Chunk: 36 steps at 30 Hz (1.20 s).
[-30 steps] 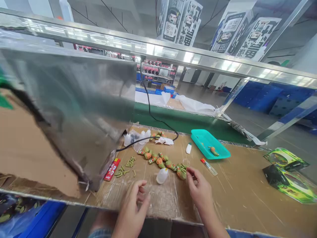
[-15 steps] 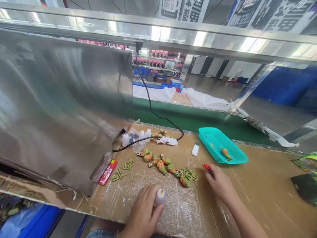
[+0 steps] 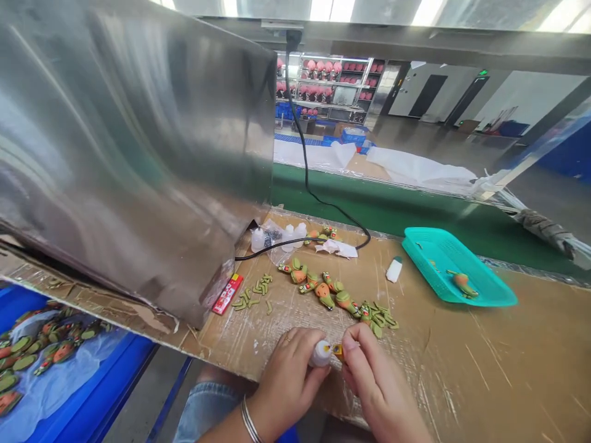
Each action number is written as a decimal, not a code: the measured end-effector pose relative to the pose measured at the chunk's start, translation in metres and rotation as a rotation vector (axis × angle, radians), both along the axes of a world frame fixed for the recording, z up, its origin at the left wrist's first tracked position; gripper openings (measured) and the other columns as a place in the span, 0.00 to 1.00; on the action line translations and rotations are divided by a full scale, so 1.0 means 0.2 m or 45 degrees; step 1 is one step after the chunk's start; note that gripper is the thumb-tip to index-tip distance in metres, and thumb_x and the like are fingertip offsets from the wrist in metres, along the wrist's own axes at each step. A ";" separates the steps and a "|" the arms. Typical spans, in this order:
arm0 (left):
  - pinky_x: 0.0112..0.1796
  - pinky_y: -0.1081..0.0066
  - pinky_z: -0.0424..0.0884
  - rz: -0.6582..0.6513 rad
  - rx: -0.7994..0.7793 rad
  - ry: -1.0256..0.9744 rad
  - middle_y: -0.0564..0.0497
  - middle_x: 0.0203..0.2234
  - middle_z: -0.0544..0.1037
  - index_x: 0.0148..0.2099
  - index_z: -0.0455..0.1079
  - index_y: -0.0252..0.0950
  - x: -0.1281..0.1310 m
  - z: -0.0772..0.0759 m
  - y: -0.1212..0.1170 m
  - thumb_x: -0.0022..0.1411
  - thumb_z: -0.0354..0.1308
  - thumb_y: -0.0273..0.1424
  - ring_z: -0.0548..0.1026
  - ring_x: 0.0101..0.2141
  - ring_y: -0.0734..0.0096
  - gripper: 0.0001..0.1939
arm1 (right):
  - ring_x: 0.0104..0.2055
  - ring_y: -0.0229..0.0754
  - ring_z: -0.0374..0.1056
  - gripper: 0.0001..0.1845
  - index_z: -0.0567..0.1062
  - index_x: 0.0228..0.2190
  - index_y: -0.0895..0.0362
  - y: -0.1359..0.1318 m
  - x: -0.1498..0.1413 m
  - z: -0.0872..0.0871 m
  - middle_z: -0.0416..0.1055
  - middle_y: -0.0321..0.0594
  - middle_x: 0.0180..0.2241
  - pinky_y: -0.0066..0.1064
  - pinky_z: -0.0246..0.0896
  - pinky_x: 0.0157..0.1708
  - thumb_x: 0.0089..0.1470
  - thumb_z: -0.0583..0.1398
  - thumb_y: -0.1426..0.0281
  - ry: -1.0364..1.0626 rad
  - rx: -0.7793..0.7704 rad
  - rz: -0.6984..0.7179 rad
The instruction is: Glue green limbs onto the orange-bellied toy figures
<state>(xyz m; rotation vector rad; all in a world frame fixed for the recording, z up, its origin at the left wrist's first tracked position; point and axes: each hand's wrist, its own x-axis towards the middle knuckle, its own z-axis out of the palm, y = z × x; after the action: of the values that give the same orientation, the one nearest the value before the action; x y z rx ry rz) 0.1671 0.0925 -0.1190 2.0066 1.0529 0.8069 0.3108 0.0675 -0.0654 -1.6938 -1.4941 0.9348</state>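
Note:
My left hand (image 3: 289,378) is closed round a small white squeeze bottle (image 3: 320,354) at the near edge of the cardboard-covered bench (image 3: 484,369). My right hand (image 3: 369,375) pinches a small orange and yellow piece (image 3: 338,351) right against the bottle's tip. Just beyond my hands lies a row of orange and green toy figures (image 3: 330,294) and a small heap of green parts (image 3: 381,319). More loose green pieces (image 3: 253,295) lie to the left.
A big shiny metal housing (image 3: 129,141) fills the left. A teal tray (image 3: 457,274) with one figure stands at the right. A black cable (image 3: 305,184), spare white bottles (image 3: 277,237), a red pack (image 3: 228,294) and a white cap (image 3: 394,269) lie around. A blue bin (image 3: 55,369) of figures sits lower left.
My left hand has lifted the white bottle toward me. My right hand left the red-capped item on the bench and came to the bottle with a small piece. The view has tilted down.

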 end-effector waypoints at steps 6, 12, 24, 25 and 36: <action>0.43 0.59 0.66 -0.016 -0.005 0.033 0.47 0.41 0.74 0.49 0.62 0.40 -0.01 0.01 0.00 0.61 0.51 0.31 0.69 0.41 0.59 0.13 | 0.20 0.41 0.56 0.20 0.61 0.26 0.51 -0.01 -0.03 0.06 0.59 0.29 0.17 0.30 0.46 0.23 0.57 0.45 0.50 -0.121 -0.024 -0.058; 0.44 0.59 0.65 -0.029 -0.012 0.064 0.48 0.41 0.74 0.49 0.62 0.40 -0.01 0.02 0.01 0.62 0.50 0.32 0.68 0.42 0.59 0.12 | 0.20 0.40 0.57 0.20 0.59 0.27 0.51 -0.01 -0.04 0.07 0.59 0.27 0.18 0.30 0.46 0.24 0.57 0.44 0.50 -0.205 -0.050 -0.067; 0.43 0.60 0.65 -0.022 -0.011 0.090 0.48 0.42 0.73 0.49 0.62 0.40 -0.01 0.03 0.01 0.61 0.51 0.32 0.68 0.42 0.59 0.12 | 0.21 0.41 0.58 0.19 0.59 0.28 0.51 -0.02 -0.05 0.09 0.59 0.26 0.18 0.30 0.46 0.25 0.57 0.44 0.50 -0.240 -0.082 -0.075; 0.43 0.59 0.65 -0.021 -0.011 0.091 0.48 0.41 0.73 0.49 0.62 0.40 -0.01 0.02 0.00 0.61 0.50 0.32 0.68 0.42 0.59 0.12 | 0.21 0.41 0.58 0.19 0.59 0.28 0.51 -0.02 -0.05 0.10 0.59 0.26 0.18 0.30 0.46 0.25 0.57 0.45 0.50 -0.235 -0.081 -0.080; 0.43 0.60 0.66 -0.013 -0.008 0.101 0.48 0.41 0.73 0.47 0.62 0.40 -0.01 0.03 0.00 0.61 0.51 0.32 0.68 0.42 0.59 0.12 | 0.21 0.43 0.59 0.18 0.59 0.29 0.50 -0.03 -0.05 0.11 0.59 0.27 0.17 0.31 0.46 0.26 0.57 0.43 0.51 -0.289 -0.093 -0.085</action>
<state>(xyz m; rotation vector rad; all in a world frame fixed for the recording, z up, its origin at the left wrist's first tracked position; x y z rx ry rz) 0.1644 0.0926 -0.1133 2.0515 1.0881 0.7227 0.3010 0.0623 -0.0436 -1.9438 -1.5533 0.7916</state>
